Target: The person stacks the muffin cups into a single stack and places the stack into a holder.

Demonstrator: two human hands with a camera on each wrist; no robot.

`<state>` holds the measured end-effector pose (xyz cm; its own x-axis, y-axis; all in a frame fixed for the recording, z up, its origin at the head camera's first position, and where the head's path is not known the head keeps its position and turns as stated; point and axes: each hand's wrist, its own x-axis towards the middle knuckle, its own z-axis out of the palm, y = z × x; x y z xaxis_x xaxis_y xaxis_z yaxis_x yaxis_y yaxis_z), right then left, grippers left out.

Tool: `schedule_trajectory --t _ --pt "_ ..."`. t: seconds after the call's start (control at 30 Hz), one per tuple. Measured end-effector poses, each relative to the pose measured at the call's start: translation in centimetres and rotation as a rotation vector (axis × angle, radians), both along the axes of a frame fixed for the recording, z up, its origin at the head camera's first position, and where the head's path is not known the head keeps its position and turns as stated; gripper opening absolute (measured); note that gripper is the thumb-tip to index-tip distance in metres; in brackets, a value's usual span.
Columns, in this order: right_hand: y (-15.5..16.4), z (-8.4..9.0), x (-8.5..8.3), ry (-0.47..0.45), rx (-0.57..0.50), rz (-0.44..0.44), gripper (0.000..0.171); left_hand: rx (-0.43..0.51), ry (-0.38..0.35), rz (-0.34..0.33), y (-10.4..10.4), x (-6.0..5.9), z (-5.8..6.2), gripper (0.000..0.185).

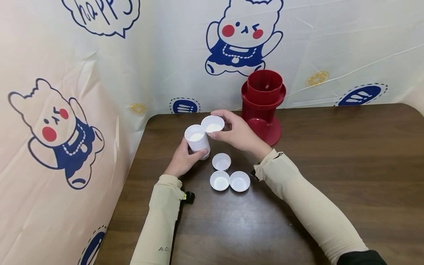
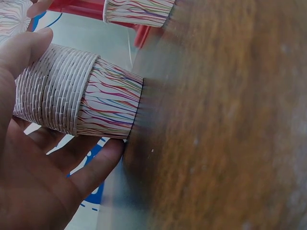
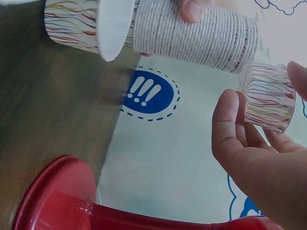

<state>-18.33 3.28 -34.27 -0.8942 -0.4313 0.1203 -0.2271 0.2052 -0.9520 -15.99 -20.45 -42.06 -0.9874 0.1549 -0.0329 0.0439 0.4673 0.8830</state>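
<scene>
Left hand (image 1: 182, 160) grips cup stack (image 1: 197, 141) at frame centre, base on table (image 1: 331, 165), steadying it. Right hand (image 1: 236, 134) pinches single cup (image 1: 212, 124) beside stack top, probably just peeled. Three cups (image 1: 229, 173) below, clustered upright.

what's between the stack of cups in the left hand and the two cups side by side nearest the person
One single white paper cup stands on the brown wooden table between the stack of striped paper cups and the near pair of cups, seen in the head view.

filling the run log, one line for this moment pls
left hand: grips cup stack | right hand: pinches single cup | table: three cups
</scene>
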Motion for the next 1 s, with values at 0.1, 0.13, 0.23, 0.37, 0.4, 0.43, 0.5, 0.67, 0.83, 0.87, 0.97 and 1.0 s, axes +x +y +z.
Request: schedule_trajectory --t 0.1,0.13,0.23,0.37,0.4,0.43,0.5,0.67,0.83,0.87,0.97,1.0 --pt "-0.1 0.1 0.0 -0.011 -0.038 -0.015 0.061 0.001 -0.005 -0.005 0.1 0.1 0.1 0.078" --pt "-0.2 0.1 0.0 -0.01 -0.048 -0.014 0.061 0.002 -0.006 -0.004 0.1 0.1 0.1 0.078" --pt "-0.6 0.2 0.1 -0.009 -0.064 0.004 0.061 0.005 -0.006 -0.007 0.1 0.1 0.1 0.078" --pt "-1.2 0.3 0.3 -0.031 -0.079 0.033 0.059 0.014 -0.005 -0.01 0.0 0.1 0.1 0.078" --pt "-1.3 0.2 0.3 -0.037 -0.084 0.041 0.059 0.014 -0.003 -0.011 0.0 0.0 0.0 0.078" --pt "-1.4 0.2 0.3 -0.044 -0.092 0.05 0.058 0.016 -0.002 -0.013 0.0 0.0 0.0 0.078" --pt "-1.6 0.2 0.3 -0.057 -0.102 0.065 0.056 0.021 0.005 -0.012 0.0 0.0 0.0 0.077" --pt "-2.1 0.4 0.4 -0.083 -0.11 0.088 0.056 0.022 0.019 -0.012 0.0 0.0 -0.1 0.076" --pt "-2.6 0.5 0.3 -0.097 -0.117 0.085 0.055 0.019 0.02 -0.013 -0.1 0.0 -0.1 0.078" --pt "-2.6 0.5 0.3 -0.097 -0.118 0.084 0.055 0.019 0.019 -0.012 -0.1 0.0 -0.1 0.079" --pt "-2.9 0.6 0.3 -0.094 -0.115 0.083 0.055 0.019 0.02 -0.014 -0.1 0.0 -0.2 0.08" --pt "-3.0 0.6 0.3 -0.093 -0.114 0.083 0.055 0.02 0.02 -0.015 -0.1 -0.1 -0.2 0.081"
